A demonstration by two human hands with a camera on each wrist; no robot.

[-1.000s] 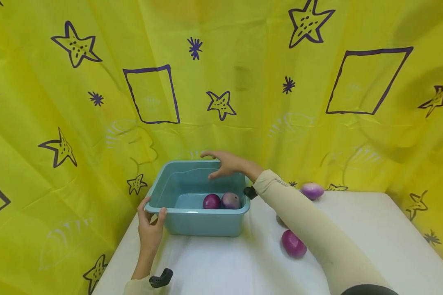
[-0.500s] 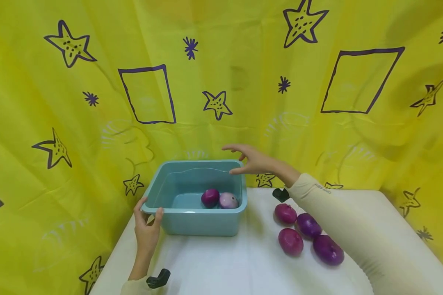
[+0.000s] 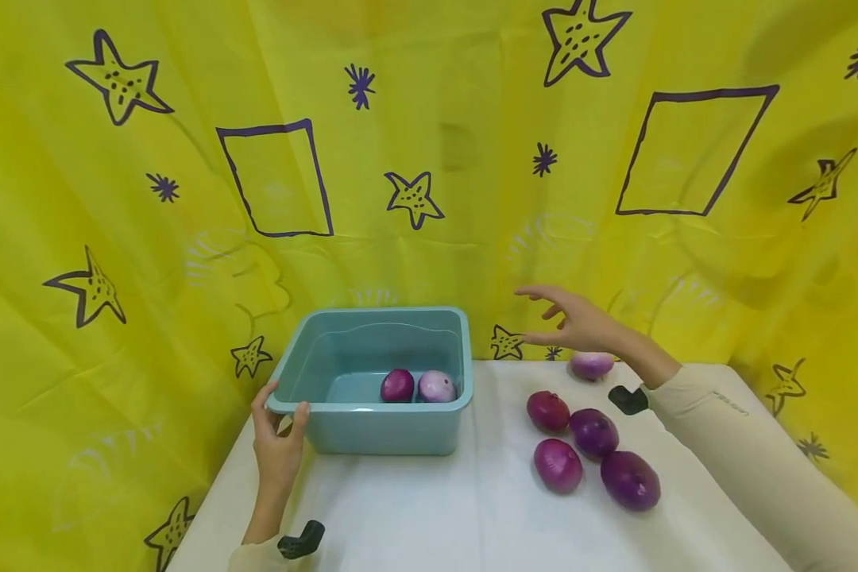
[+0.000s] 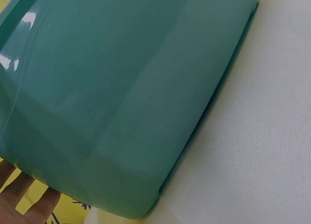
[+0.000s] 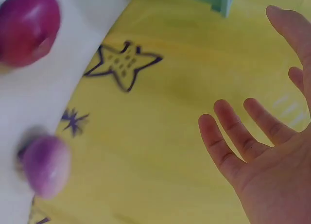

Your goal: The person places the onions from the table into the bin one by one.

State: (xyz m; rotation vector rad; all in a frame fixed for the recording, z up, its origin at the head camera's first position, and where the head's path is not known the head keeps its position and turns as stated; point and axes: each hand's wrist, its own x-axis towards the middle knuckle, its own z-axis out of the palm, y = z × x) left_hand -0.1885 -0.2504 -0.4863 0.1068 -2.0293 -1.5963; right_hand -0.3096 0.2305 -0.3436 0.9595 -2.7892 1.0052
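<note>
A blue-green plastic basin (image 3: 382,433) stands on the white table. My left hand (image 3: 277,457) holds its near left corner, thumb at the front wall and fingers round the left side; in the left wrist view those fingers (image 4: 43,204) show beside the basin wall. Inside the basin lie a dark red onion (image 3: 397,386) and a paler onion (image 3: 437,387), side by side. My right hand (image 3: 579,324) is raised right of the basin, fingers spread and nothing in them. Just below it, at the table's back edge, lies a pale purple onion (image 3: 592,365), also low left in the right wrist view.
More red onions lie grouped right of the basin: one at the back (image 3: 547,411), a dark one (image 3: 594,434), one at the front left (image 3: 558,465) and a large one (image 3: 631,481). A yellow patterned curtain (image 3: 472,254) hangs close behind the table (image 3: 415,516).
My right hand has moved right, from over the basin to above the pale onion at the back. The left hand keeps its hold on the basin's corner.
</note>
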